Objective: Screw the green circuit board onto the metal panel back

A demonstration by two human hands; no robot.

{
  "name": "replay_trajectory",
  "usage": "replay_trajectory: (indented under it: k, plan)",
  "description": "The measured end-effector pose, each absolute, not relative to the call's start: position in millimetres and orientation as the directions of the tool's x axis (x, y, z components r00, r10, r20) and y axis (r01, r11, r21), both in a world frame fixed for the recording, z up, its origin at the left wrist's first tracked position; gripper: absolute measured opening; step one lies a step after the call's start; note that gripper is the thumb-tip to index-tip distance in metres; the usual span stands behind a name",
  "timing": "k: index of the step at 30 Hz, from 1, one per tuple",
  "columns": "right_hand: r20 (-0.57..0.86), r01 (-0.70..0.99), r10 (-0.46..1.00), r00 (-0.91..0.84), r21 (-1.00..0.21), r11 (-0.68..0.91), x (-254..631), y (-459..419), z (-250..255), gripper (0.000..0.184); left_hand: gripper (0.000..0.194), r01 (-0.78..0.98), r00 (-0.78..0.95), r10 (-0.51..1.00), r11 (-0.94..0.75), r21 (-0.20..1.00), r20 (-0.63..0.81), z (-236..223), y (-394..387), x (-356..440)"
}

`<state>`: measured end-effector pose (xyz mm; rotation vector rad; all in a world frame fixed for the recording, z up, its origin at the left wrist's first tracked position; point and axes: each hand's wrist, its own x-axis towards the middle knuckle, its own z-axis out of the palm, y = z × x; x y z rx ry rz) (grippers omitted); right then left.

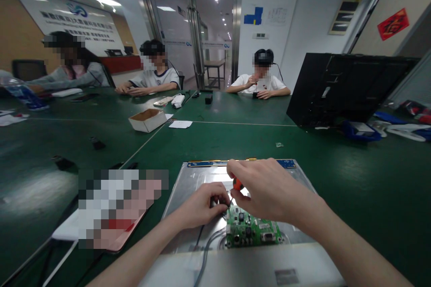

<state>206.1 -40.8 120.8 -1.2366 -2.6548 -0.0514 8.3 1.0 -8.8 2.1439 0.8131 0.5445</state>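
Observation:
In the head view, a metal-backed display panel [182, 188] lies before me with a green circuit board [255, 223] on it. My right hand [272, 190] is closed round the orange and black handle of a screwdriver [237, 183], whose thin shaft points down to the board's upper left corner. Right there, my left hand [204, 205] has its fingers pinched together beside the shaft; what they hold, if anything, is hidden. A grey cable [206, 251] curves down from the board's left side. Along the panel's far edge runs a narrow blue board [208, 164].
Left of the panel lies a pink phone [134, 224], partly blurred out. Farther off are an open cardboard box [148, 121], a paper slip [181, 124] and a plastic bottle [25, 92]. A large black panel [343, 89] stands at the right. Three people sit across the green table [242, 139].

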Motion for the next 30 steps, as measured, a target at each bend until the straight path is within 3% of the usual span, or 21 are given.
replay_trajectory:
  k: [4,8,13,21,25,30]
  plan:
    - [0.231,0.736,0.727,-0.647,-0.058,0.674,207,-40,120,0.012,0.007,0.392,0.696,0.706,-0.523,0.757,0.128,-8,0,9]
    - [0.201,0.755,0.747,-0.634,-0.047,0.653,206,-39,119,0.022,0.007,0.393,0.701,0.700,-0.539,0.745,0.136,-8,-3,10]
    - [0.238,0.763,0.748,-0.620,-0.039,0.645,204,-39,117,0.007,0.007,0.400,0.716,0.691,-0.527,0.749,0.104,-10,-5,11]
    - [0.237,0.733,0.723,-0.649,-0.062,0.678,205,-39,118,0.013,0.012,0.409,0.719,0.673,-0.613,0.676,0.176,-6,-10,13]
    - [0.236,0.759,0.742,-0.627,-0.029,0.651,205,-39,117,0.012,0.014,0.417,0.724,0.675,-0.593,0.689,0.143,-6,-11,13]
    - [0.239,0.720,0.715,-0.657,-0.082,0.689,205,-41,118,0.013,0.013,0.428,0.726,0.678,-0.577,0.696,0.115,-9,-10,12]
